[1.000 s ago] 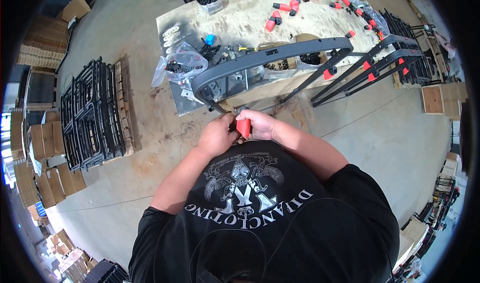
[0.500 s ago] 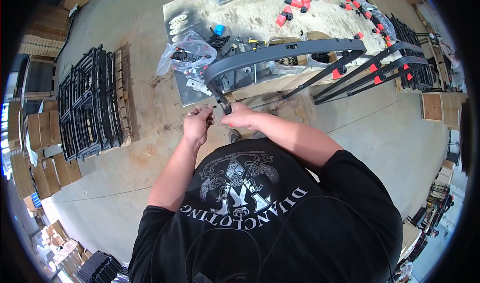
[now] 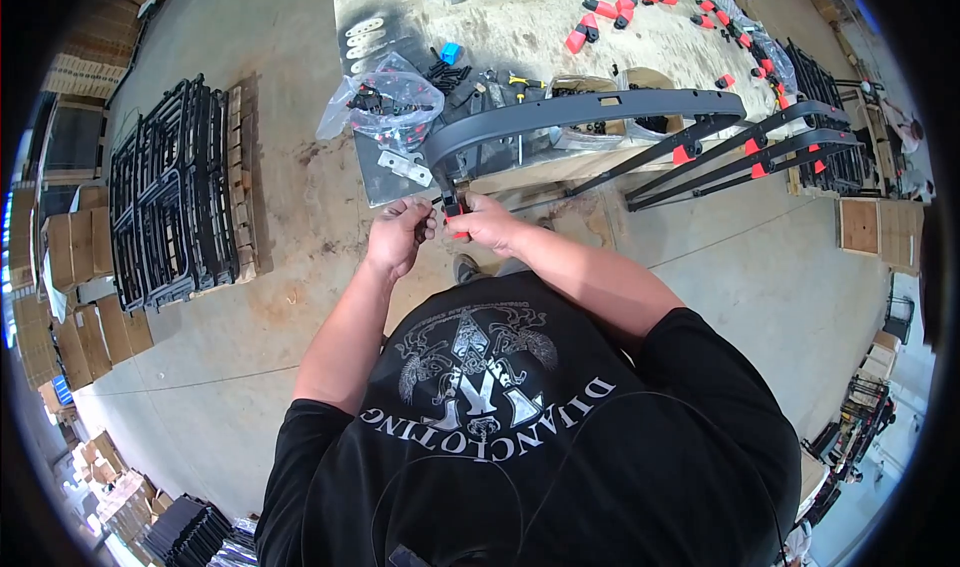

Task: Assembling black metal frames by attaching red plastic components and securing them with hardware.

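A black curved tube frame rests against the workbench, its near end bending down toward me. At that end my right hand is closed around a red-and-black fitting. My left hand is just left of the fitting, with thumb and fingers pinched together. A small dark piece seems to show at its fingertips, too small to name. The right hand's fingers partly hide the fitting.
The workbench holds a plastic bag of small parts, a metal plate, a blue block and several red-and-black fittings. More black frames lean at the right. Stacked black frames stand on a pallet at left.
My left hand has come a little right, up to the frame's end. More of the red on the fitting shows beside my right hand. The view has shifted slightly.
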{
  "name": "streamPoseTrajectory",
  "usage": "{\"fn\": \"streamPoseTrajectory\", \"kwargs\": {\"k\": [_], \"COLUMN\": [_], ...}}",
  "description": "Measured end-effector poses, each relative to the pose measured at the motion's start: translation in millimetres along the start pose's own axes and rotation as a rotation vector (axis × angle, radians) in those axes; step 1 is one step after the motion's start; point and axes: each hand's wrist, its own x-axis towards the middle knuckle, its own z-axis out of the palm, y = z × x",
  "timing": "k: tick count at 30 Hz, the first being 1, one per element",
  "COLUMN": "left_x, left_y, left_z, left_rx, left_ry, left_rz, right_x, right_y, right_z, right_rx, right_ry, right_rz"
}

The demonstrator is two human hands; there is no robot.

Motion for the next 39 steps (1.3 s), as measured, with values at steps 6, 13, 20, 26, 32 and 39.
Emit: {"fn": "streamPoseTrajectory", "kwargs": {"k": [6, 13, 20, 26, 32, 39], "left_x": [4.3, 18.1, 7.5, -25.4, -29.5, -58.6], "left_y": [-2.6, -11.3, -16.2, -5.3, -12.2, 11.5], "left_z": [0.5, -4.6, 25.4, 43.9, 30.1, 53.4], "left_rx": [-0.005, -0.16, 0.255, 0.915, 0.969, 1.006], "left_ry": [-0.062, -0.163, 0.229, 0.283, 0.194, 0.036], "left_rz": [-0.033, -0.111, 0.095, 0.352, 0.433, 0.501], "right_x": [6.9, -9.3, -7.4, -4.4, -13.7, -56.2], "right_y": [8.4, -5.7, 0.9, 8.2, 4.3, -21.1], "right_z": [-8.3, -2.4, -2.7, -5.5, -13.7, -21.6], "right_rx": [0.032, 0.153, 0.134, 0.11, 0.175, 0.615], "right_ry": [0.02, -0.049, -0.041, 0.005, 0.177, 0.021], "right_rz": [-0.05, -0.017, -0.015, -0.067, -0.068, 0.029]}}
